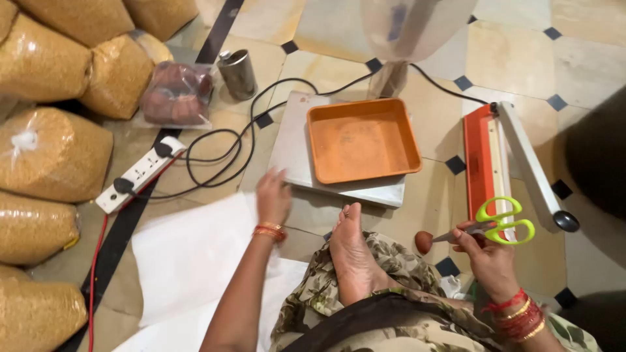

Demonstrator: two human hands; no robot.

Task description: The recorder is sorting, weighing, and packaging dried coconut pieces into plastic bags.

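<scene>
Right hand [486,251] grips green-handled scissors [499,225]; left hand [272,195], fingers loosely spread, rests empty beside the scale [293,153].

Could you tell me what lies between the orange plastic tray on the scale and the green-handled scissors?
In the head view, the orange heat sealer with its raised arm lies between the orange plastic tray and the green-handled scissors.

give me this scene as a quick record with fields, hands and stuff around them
setting: person seated on tiled floor, seen from above
left hand: open, reaching to the edge of the scale
right hand: holds green scissors
on scale: orange tray, looks empty
right of scale: heat sealer, arm raised
left side: sacks of grain, power strip, metal cup
by foot: small brown ball
under left arm: white sheet
</scene>
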